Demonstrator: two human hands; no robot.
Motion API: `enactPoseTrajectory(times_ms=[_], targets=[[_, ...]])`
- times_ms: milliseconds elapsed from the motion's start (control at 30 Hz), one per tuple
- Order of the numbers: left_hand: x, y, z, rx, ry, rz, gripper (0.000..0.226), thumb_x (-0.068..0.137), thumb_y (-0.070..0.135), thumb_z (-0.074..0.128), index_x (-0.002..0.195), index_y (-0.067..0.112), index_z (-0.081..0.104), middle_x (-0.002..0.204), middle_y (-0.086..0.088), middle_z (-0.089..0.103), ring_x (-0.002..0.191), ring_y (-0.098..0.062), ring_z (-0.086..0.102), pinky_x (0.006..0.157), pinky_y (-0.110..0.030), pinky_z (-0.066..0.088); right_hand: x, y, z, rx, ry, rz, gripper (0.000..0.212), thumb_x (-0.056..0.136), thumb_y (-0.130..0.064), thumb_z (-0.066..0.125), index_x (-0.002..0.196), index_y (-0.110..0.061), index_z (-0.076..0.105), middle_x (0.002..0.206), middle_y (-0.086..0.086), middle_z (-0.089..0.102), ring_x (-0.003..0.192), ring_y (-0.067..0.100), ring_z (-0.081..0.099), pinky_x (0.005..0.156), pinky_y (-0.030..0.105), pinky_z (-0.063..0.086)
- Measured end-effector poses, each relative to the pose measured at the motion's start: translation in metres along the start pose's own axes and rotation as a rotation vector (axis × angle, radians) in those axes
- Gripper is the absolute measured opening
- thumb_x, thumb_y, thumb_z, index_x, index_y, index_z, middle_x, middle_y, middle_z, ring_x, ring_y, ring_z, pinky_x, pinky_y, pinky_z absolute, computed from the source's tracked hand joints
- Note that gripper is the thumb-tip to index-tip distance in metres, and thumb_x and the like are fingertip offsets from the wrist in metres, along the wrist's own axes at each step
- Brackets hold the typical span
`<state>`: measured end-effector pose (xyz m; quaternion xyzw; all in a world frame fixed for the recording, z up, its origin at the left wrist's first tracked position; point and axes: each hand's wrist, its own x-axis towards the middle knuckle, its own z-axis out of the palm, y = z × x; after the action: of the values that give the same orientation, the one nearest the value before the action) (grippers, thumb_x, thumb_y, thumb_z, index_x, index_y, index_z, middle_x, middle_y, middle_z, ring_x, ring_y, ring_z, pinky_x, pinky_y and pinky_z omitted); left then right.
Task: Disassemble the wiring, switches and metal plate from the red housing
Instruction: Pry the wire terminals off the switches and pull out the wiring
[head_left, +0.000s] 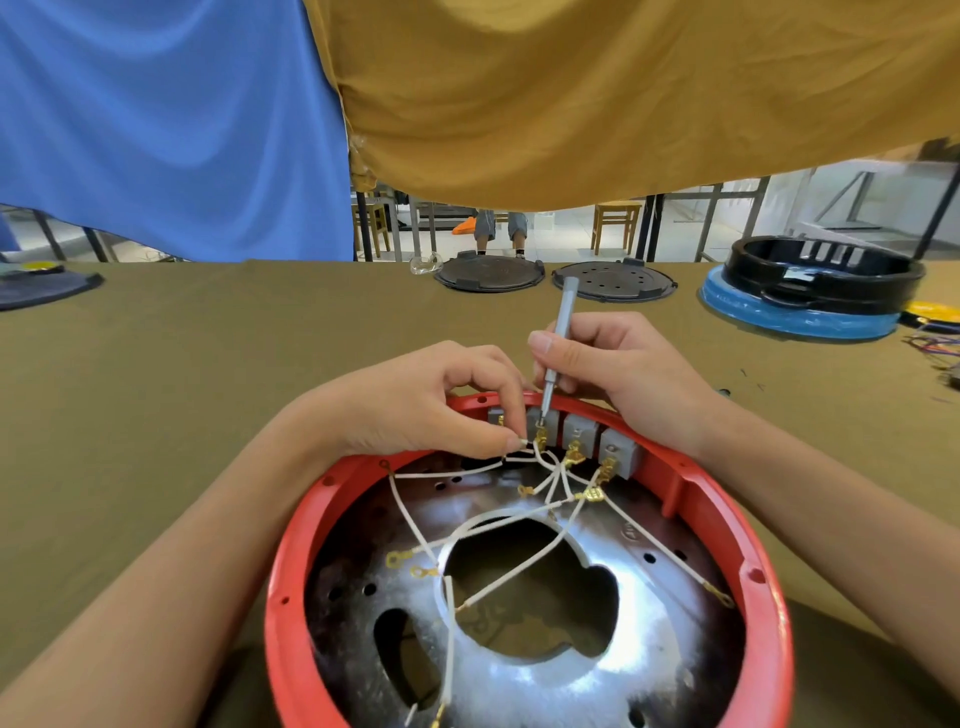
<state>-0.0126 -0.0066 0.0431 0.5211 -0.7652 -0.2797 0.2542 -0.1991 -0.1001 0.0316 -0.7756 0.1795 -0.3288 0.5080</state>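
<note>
Head view: the red housing (524, 519) is seen lying open side up on the near part of the table (208, 338), its near rim cut off by the lower edge of the picture. A wide stretch of olive cloth is left bare on the left and beyond the housing. The far edge of the table is lined by two dark round lids (489, 273) (614, 281) and, at the far right, a black ring (826, 273) set on a blue base. The view above is closed off by blue cloth (171, 130) and mustard cloth (623, 93) hung over the table.

Inside the housing a shiny metal plate (519, 675) with large cut-outs is seen, crossed by white wires (452, 608) ending in brass terminals. A row of grey switches (579, 431) is fixed along the far inner wall.

Both forearms are brought in from the lower corners. The left hand (426, 405) is arched over the far rim, and a wire end is pinched between its thumb and forefinger just beside the switches. The right hand (608, 369) is held behind the rim, and a slim grey screwdriver (556, 353) is gripped in its curled fingers like a pen, shaft nearly upright, its tip set down at a brass terminal on one of the left switches.
</note>
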Motion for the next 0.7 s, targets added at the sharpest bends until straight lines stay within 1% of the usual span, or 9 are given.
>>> enactPoseTrajectory(times_ms=[100, 133, 233, 267, 333, 433, 500, 600, 700], targets=[[0.0002, 0.0007, -0.0003, -0.012, -0.006, -0.005, 0.010, 0.082, 0.025, 0.072, 0.079, 0.034, 0.073, 0.115, 0.012, 0.060, 0.116, -0.014, 0.059, 0.106, -0.031, 0.040, -0.0002, -0.0006, 0.0005, 0.042, 0.017, -0.022, 0.029, 0.089, -0.031, 0.061, 0.076, -0.006, 0.067, 0.067, 0.004, 0.056, 0.063, 0.016, 0.049, 0.066, 0.024, 0.044], [0.0003, 0.0010, -0.0003, -0.014, -0.006, -0.003, 0.010, 0.082, 0.025, 0.072, 0.079, 0.034, 0.073, 0.115, 0.011, 0.060, 0.117, -0.014, 0.059, 0.106, -0.032, 0.040, -0.0004, -0.0010, 0.0001, 0.033, 0.005, -0.024, 0.029, 0.090, -0.030, 0.061, 0.077, -0.005, 0.067, 0.067, 0.006, 0.056, 0.064, 0.017, 0.050, 0.066, 0.024, 0.045], [0.0007, 0.0006, -0.0003, -0.006, -0.007, 0.006, 0.008, 0.082, 0.023, 0.072, 0.081, 0.030, 0.073, 0.122, 0.003, 0.060, 0.121, -0.016, 0.057, 0.112, -0.043, 0.036, -0.0017, -0.0017, 0.0000, -0.041, -0.051, -0.019, 0.025, 0.094, -0.027, 0.061, 0.080, -0.007, 0.069, 0.070, 0.016, 0.058, 0.069, 0.024, 0.056, 0.069, 0.030, 0.047], [0.0006, 0.0005, -0.0004, -0.005, -0.009, 0.008, 0.006, 0.083, 0.022, 0.072, 0.083, 0.028, 0.073, 0.125, 0.000, 0.060, 0.124, -0.017, 0.055, 0.113, -0.045, 0.035, -0.0023, -0.0023, -0.0001, -0.064, -0.062, -0.016, 0.024, 0.094, -0.028, 0.062, 0.080, -0.010, 0.070, 0.069, 0.013, 0.058, 0.068, 0.021, 0.057, 0.068, 0.028, 0.048], [0.0008, 0.0002, -0.0008, -0.006, -0.009, 0.007, 0.004, 0.083, 0.022, 0.072, 0.085, 0.025, 0.074, 0.128, -0.001, 0.060, 0.126, -0.015, 0.054, 0.115, -0.047, 0.033, -0.0027, -0.0032, -0.0007, -0.085, -0.073, -0.008, 0.027, 0.093, -0.030, 0.063, 0.082, -0.007, 0.070, 0.068, 0.006, 0.058, 0.066, 0.018, 0.056, 0.067, 0.025, 0.048], [0.0007, -0.0004, -0.0005, -0.006, -0.004, -0.002, 0.006, 0.083, 0.022, 0.072, 0.088, 0.025, 0.074, 0.125, 0.000, 0.061, 0.124, -0.017, 0.056, 0.113, -0.046, 0.036, -0.0027, -0.0029, -0.0016, -0.076, -0.085, 0.010, 0.031, 0.092, -0.032, 0.063, 0.082, -0.003, 0.069, 0.071, 0.010, 0.057, 0.068, 0.023, 0.056, 0.070, 0.031, 0.048], [0.0004, 0.0002, -0.0006, -0.008, 0.005, -0.001, 0.008, 0.083, 0.022, 0.072, 0.090, 0.026, 0.073, 0.118, 0.004, 0.063, 0.117, -0.017, 0.059, 0.108, -0.043, 0.041, -0.0032, -0.0042, -0.0008, -0.066, -0.078, 0.019, 0.029, 0.092, -0.032, 0.062, 0.080, -0.007, 0.069, 0.070, 0.008, 0.057, 0.067, 0.021, 0.056, 0.069, 0.029, 0.048], [-0.0014, 0.0020, -0.0009, -0.023, 0.020, -0.004, 0.015, 0.081, 0.022, 0.073, 0.093, 0.029, 0.067, 0.103, 0.013, 0.065, 0.100, -0.012, 0.063, 0.092, -0.035, 0.049, -0.0035, -0.0053, 0.0013, -0.043, -0.052, 0.020, 0.027, 0.093, -0.029, 0.060, 0.078, -0.008, 0.067, 0.069, 0.008, 0.056, 0.068, 0.020, 0.055, 0.069, 0.027, 0.047], [-0.0030, -0.0011, -0.0032, -0.016, 0.044, -0.040, 0.025, 0.079, 0.024, 0.073, 0.098, 0.030, 0.059, 0.105, 0.012, 0.064, 0.104, -0.012, 0.063, 0.090, -0.038, 0.054, -0.0038, -0.0031, 0.0028, -0.010, -0.031, 0.021, 0.027, 0.095, -0.027, 0.059, 0.081, -0.006, 0.068, 0.070, 0.006, 0.057, 0.069, 0.022, 0.054, 0.071, 0.032, 0.045]])
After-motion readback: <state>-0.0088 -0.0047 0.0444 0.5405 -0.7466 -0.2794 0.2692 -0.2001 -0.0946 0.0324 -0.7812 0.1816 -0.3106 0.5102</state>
